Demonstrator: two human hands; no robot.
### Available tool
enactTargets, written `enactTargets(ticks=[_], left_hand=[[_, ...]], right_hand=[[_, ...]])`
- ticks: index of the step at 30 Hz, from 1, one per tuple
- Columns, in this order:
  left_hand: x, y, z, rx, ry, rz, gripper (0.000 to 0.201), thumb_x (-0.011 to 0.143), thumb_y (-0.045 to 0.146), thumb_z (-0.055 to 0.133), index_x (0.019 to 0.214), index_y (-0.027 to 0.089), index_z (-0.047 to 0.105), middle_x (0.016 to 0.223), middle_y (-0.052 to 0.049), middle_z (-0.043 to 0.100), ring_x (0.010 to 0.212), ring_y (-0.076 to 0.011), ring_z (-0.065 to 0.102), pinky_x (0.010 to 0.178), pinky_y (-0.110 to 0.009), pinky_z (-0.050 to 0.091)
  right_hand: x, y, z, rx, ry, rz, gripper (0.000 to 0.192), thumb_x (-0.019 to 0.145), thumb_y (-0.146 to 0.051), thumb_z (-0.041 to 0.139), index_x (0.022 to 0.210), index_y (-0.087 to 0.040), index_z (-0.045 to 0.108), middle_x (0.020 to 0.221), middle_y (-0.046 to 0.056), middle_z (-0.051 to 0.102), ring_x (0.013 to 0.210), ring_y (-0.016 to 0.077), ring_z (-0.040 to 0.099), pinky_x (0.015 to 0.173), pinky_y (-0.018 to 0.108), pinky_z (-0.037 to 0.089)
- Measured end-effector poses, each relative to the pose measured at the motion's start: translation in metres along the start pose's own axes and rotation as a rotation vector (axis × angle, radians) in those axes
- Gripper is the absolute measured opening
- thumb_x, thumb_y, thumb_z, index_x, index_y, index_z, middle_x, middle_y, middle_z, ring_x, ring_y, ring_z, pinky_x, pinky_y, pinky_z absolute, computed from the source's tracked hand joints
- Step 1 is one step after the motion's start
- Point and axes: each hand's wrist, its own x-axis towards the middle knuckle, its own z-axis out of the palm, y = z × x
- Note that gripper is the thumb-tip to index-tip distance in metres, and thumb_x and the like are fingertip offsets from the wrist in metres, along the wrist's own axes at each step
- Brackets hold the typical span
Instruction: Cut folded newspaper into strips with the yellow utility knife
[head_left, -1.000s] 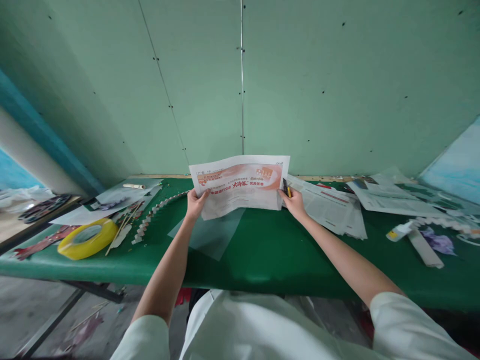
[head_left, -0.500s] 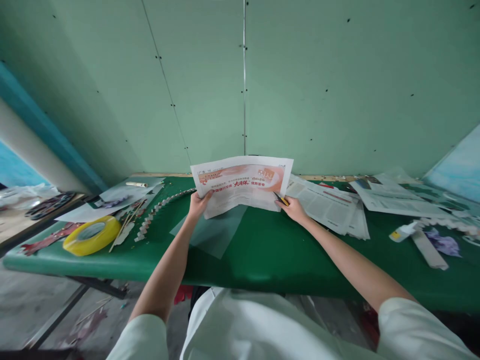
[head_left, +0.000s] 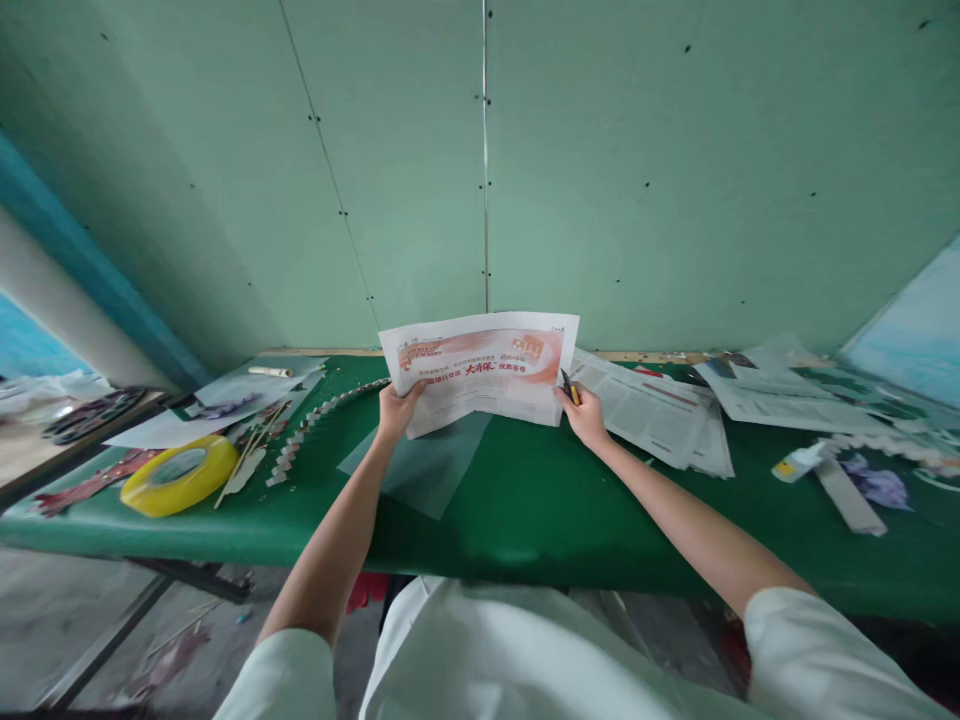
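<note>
My left hand [head_left: 397, 408] pinches the lower left side of a printed newspaper sheet [head_left: 472, 365], which is held up and bent near its middle. My right hand [head_left: 585, 415] is at the sheet's right edge, closed round a small yellow-and-black utility knife [head_left: 574, 393]. The knife's dark tip points up beside the paper. Whether the right fingers also grip the paper edge, I cannot tell. Beneath the newspaper, a thin translucent sheet [head_left: 439, 468] lies on the green table [head_left: 555, 510].
On the left are a yellow tape roll [head_left: 214, 478], thin sticks [head_left: 247, 450] and a braided paper strip [head_left: 300, 430]. Newspapers [head_left: 652, 410], a small glue bottle [head_left: 799, 462] and crumpled purple paper [head_left: 881, 485] lie to the right. A green wall [head_left: 600, 180] stands behind.
My right hand has turned so the knife points more upright, just off the paper's right edge. The newspaper has shifted slightly; my left hand keeps its hold.
</note>
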Motion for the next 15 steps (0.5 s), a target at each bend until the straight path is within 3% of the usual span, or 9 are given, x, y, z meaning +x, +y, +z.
enactTargets(ticks=[3, 10, 15], left_hand=[[0.003, 0.001, -0.007, -0.017, -0.008, -0.036, 0.06, 0.067, 0.064, 0.096, 0.093, 0.012, 0.083, 0.105, -0.018, 0.085, 0.107, -0.0423, 0.08, 0.086, -0.046, 0.068], [0.002, 0.002, -0.013, -0.129, -0.151, -0.18, 0.068, 0.058, 0.064, 0.102, 0.099, 0.012, 0.084, 0.11, -0.02, 0.085, 0.106, -0.0411, 0.081, 0.087, -0.046, 0.069], [0.0, 0.002, -0.013, -0.121, -0.17, -0.17, 0.071, 0.062, 0.064, 0.1, 0.105, 0.012, 0.083, 0.116, -0.021, 0.084, 0.112, -0.0432, 0.079, 0.091, -0.048, 0.068]], right_hand=[[0.009, 0.003, -0.005, 0.03, 0.042, 0.008, 0.062, 0.085, -0.078, 0.073, 0.066, -0.027, 0.041, 0.06, -0.005, 0.038, 0.062, 0.0153, 0.038, 0.058, 0.029, 0.036], [0.024, 0.009, -0.029, 0.141, -0.24, 0.259, 0.055, 0.076, -0.072, 0.085, 0.074, -0.027, 0.053, 0.047, -0.007, 0.045, 0.041, 0.013, 0.038, 0.042, 0.028, 0.029], [0.023, 0.011, -0.024, 0.172, -0.219, 0.281, 0.053, 0.073, -0.069, 0.087, 0.085, -0.025, 0.06, 0.046, -0.01, 0.042, 0.039, 0.0118, 0.035, 0.04, 0.027, 0.026]])
